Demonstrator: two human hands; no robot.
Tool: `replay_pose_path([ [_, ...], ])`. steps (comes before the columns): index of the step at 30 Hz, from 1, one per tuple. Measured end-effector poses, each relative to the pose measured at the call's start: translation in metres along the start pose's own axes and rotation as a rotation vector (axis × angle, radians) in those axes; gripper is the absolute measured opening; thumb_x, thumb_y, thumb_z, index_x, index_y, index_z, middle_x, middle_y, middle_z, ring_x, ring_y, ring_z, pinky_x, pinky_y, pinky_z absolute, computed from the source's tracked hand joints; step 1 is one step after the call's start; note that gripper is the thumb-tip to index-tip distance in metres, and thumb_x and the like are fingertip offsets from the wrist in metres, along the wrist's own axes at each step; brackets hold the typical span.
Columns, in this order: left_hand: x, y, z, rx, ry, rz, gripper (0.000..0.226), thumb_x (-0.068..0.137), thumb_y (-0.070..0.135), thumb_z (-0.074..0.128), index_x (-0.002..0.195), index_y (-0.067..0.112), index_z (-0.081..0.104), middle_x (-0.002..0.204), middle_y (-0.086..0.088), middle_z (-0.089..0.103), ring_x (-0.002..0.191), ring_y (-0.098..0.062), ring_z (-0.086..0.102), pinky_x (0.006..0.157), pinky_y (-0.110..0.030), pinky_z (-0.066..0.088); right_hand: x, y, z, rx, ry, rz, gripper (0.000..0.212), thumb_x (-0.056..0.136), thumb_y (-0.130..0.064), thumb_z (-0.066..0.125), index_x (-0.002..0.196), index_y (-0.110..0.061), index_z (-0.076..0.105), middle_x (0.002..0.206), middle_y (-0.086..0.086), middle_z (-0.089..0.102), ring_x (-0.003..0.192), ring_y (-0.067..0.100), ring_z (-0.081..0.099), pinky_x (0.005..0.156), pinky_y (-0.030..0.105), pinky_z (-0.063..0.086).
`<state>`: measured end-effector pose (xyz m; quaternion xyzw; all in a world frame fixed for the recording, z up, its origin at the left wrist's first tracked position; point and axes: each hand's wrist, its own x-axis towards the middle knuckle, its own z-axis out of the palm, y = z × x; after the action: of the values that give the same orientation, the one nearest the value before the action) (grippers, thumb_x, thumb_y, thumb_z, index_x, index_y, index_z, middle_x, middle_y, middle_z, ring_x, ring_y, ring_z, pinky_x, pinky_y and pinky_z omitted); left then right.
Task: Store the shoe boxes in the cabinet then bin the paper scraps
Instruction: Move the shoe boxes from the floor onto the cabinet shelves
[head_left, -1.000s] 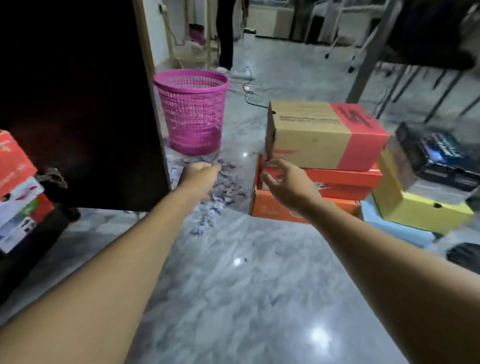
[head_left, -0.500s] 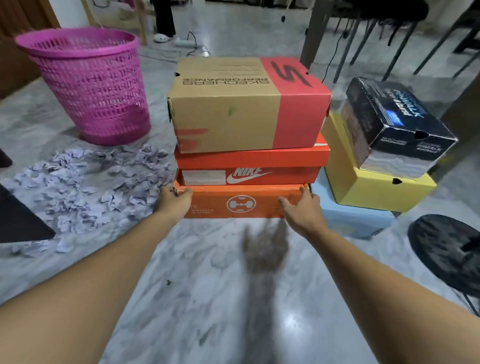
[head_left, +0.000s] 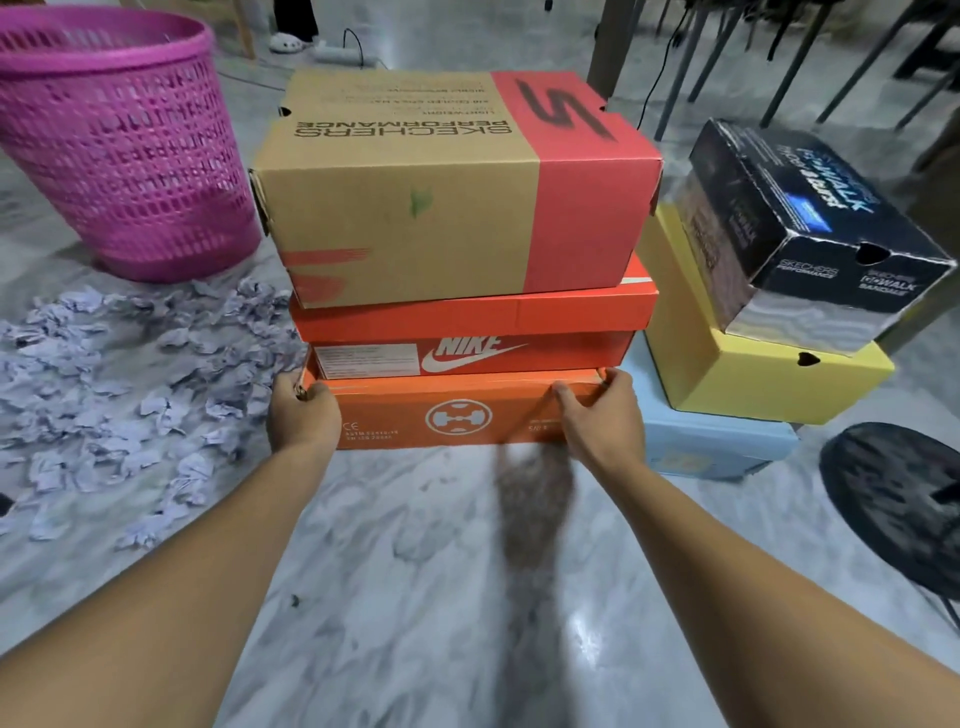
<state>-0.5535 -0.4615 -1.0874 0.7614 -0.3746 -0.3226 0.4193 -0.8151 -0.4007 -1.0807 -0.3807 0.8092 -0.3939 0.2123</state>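
Three shoe boxes are stacked on the marble floor in front of me: a tan and red Skechers box (head_left: 415, 197) on top, a red Nike box (head_left: 467, 332) in the middle, an orange box (head_left: 447, 415) at the bottom. My left hand (head_left: 298, 415) grips the orange box's left front corner. My right hand (head_left: 597, 415) grips its right front corner. Torn pale paper scraps (head_left: 130, 374) lie spread over the floor to the left. A pink mesh bin (head_left: 119, 140) stands behind the scraps. The cabinet is out of view.
To the right stands a second stack: a black Skechers box (head_left: 800, 228) on a yellow box (head_left: 753, 374) on a pale blue box (head_left: 717, 447). A dark round stool seat (head_left: 893, 499) sits at the far right. Chair legs, table legs and cables stand behind.
I have come close to the stack; the cabinet has left the view. Both hands went from reaching out to gripping the bottom orange box's front corners.
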Motion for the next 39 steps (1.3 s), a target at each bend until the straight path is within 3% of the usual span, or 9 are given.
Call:
replay_pose_path([
  [7, -0.032, -0.025, -0.041, 0.001, -0.052, -0.007, 0.008, 0.095, 0.020, 0.043, 0.100, 0.019, 0.048, 0.097, -0.010, 0.059, 0.086, -0.030, 0.055, 0.075, -0.037, 0.043, -0.054, 0.009, -0.014, 0.045, 0.075, 0.088, 0.048, 0.090, -0.040, 0.065, 0.127, -0.013, 0.051, 0.121, 0.006, 0.063, 0.113, 0.028, 0.059, 0.087, 0.033, 0.041],
  [11, -0.059, -0.046, -0.076, 0.026, -0.086, 0.011, 0.009, 0.097, 0.020, 0.042, 0.105, 0.017, 0.047, 0.093, -0.010, 0.056, 0.079, -0.029, 0.052, 0.070, -0.033, 0.036, -0.102, 0.018, -0.020, 0.044, 0.119, 0.128, 0.045, 0.088, -0.042, 0.067, 0.122, -0.016, 0.054, 0.118, 0.004, 0.065, 0.110, 0.026, 0.060, 0.082, 0.030, 0.038],
  [15, -0.084, -0.058, -0.115, 0.085, -0.119, -0.033, 0.029, 0.097, 0.020, 0.043, 0.126, 0.016, 0.047, 0.112, -0.016, 0.059, 0.099, -0.036, 0.057, 0.080, -0.037, 0.040, -0.151, 0.017, -0.030, 0.007, 0.090, 0.162, 0.041, 0.089, -0.040, 0.066, 0.118, -0.016, 0.052, 0.109, 0.003, 0.064, 0.103, 0.026, 0.061, 0.080, 0.030, 0.039],
  [19, -0.107, -0.073, -0.154, 0.108, -0.133, -0.101, 0.030, 0.097, 0.018, 0.044, 0.127, 0.016, 0.046, 0.117, -0.019, 0.060, 0.105, -0.040, 0.057, 0.083, -0.039, 0.041, -0.188, 0.014, -0.036, 0.003, 0.026, 0.193, 0.037, 0.088, -0.034, 0.066, 0.116, -0.013, 0.051, 0.096, -0.002, 0.056, 0.091, 0.022, 0.056, 0.076, 0.029, 0.038],
  [25, -0.145, -0.102, -0.197, 0.098, -0.026, -0.134, 0.019, 0.098, 0.016, 0.041, 0.116, 0.012, 0.045, 0.096, -0.016, 0.055, 0.082, -0.032, 0.051, 0.071, -0.037, 0.037, -0.225, 0.030, -0.040, -0.031, -0.081, 0.081, 0.034, 0.086, -0.040, 0.067, 0.105, -0.020, 0.047, 0.096, -0.006, 0.056, 0.087, 0.018, 0.054, 0.076, 0.030, 0.038],
  [39, -0.224, -0.162, -0.278, 0.023, 0.373, -0.295, 0.026, 0.097, 0.011, 0.043, 0.122, 0.008, 0.048, 0.105, -0.016, 0.055, 0.086, -0.030, 0.046, 0.075, -0.034, 0.032, -0.292, 0.026, -0.015, 0.085, -0.293, -0.116, 0.036, 0.083, -0.043, 0.068, 0.106, -0.025, 0.048, 0.107, -0.006, 0.059, 0.086, 0.014, 0.054, 0.078, 0.028, 0.036],
])
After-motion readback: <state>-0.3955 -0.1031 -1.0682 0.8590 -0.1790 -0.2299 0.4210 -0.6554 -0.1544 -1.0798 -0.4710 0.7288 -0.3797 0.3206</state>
